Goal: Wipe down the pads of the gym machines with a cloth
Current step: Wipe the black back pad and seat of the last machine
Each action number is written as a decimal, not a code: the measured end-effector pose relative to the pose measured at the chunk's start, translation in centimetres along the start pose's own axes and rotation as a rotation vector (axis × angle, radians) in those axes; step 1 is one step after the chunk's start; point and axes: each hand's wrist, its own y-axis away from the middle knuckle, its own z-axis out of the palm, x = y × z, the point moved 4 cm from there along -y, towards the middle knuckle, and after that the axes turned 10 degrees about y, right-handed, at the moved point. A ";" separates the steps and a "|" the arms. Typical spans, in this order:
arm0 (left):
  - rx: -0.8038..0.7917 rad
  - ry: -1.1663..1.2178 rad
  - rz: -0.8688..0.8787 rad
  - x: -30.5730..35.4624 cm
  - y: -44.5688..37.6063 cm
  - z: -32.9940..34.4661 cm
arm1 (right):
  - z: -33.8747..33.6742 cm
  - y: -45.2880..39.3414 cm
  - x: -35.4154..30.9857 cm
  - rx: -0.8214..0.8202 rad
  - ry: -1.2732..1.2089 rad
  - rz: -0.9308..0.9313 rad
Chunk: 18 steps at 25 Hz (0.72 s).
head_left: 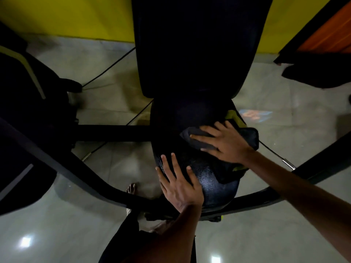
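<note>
A dark cloth (224, 141), soft and rumpled with a yellow-green underside showing at its far and near edges, is spread over the right half of a rounded black seat pad (191, 149). It is pinned flat beneath the right hand (226, 143), whose palm faces down with the fingers (201, 138) splayed wide and pointing left; nothing is gripped, the cloth is only pressed under the palm and fingertips. The right forearm is stretched in from the lower right, nearly straight.

Just nearward of those fingertips, the left hand (179, 184) is laid flat on the bare front-left of the pad, fingers spread and pointing away from the body, empty and holding nothing. The pad's surface between the two hands is seen as pebbled, leather-like vinyl with a faint sheen.

Beyond the right fingertips a tall black back pad (190, 50) is set upright, its smooth face tapering toward the seat. Dark metal frame tubes (66, 158) are crossed below and to either side of the hands. A bare foot (131, 187) is seen left of the left wrist on a glossy pale tiled floor (95, 177), and a yellow wall (66, 16) is set far beyond the fingertips
</note>
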 end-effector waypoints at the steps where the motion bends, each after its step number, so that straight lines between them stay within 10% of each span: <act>1: 0.002 0.006 0.002 0.1 0.0 0.0 | 0.8 -0.7 1.8 -0.010 0.028 0.043; 7: 0.016 -0.005 0.024 -0.1 0.0 0.0 | 3.9 -5.8 8.3 -0.243 0.046 0.648; 18: 0.014 -0.005 0.033 -0.2 0.0 0.0 | 1.2 -8.1 2.0 0.063 0.082 -0.151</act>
